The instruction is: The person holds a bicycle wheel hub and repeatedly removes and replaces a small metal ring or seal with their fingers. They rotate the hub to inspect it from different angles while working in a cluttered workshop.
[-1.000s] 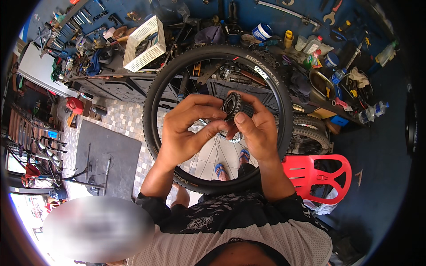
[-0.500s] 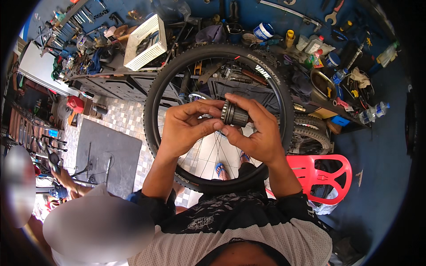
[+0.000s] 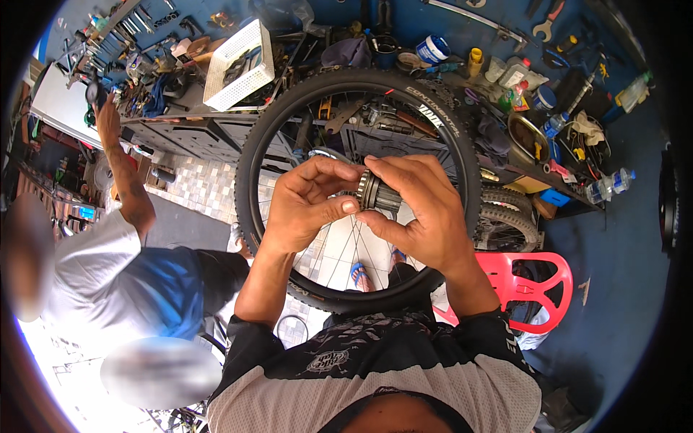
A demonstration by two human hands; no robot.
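Over the middle of a bicycle wheel point(image 3: 354, 81) with a knobbly black tyre, a dark metal freehub body point(image 3: 386, 200) is held between my two hands. Its ribbed, toothed end points left and its splined barrel points right. My left hand point(image 3: 307, 198) closes thumb and fingertips about the toothed end. My right hand point(image 3: 426, 209) wraps fingers above and thumb below the splined barrel, hiding its right end. The wheel's thin spokes show below my hands, while its hub is hidden behind them.
A cluttered workbench point(image 3: 195, 133) runs along the back, bearing a white perforated basket point(image 3: 263, 72). At right are a red plastic chair point(image 3: 559, 289) and more tyres point(image 3: 509, 224). A co-worker in a white and blue shirt point(image 3: 166, 281) reaches toward the bench at left. Another person stands nearby.
My hands have shifted slightly around the freehub body, which they still hold. The co-worker at left has come forward, stretching an arm with a dark object toward the bench.
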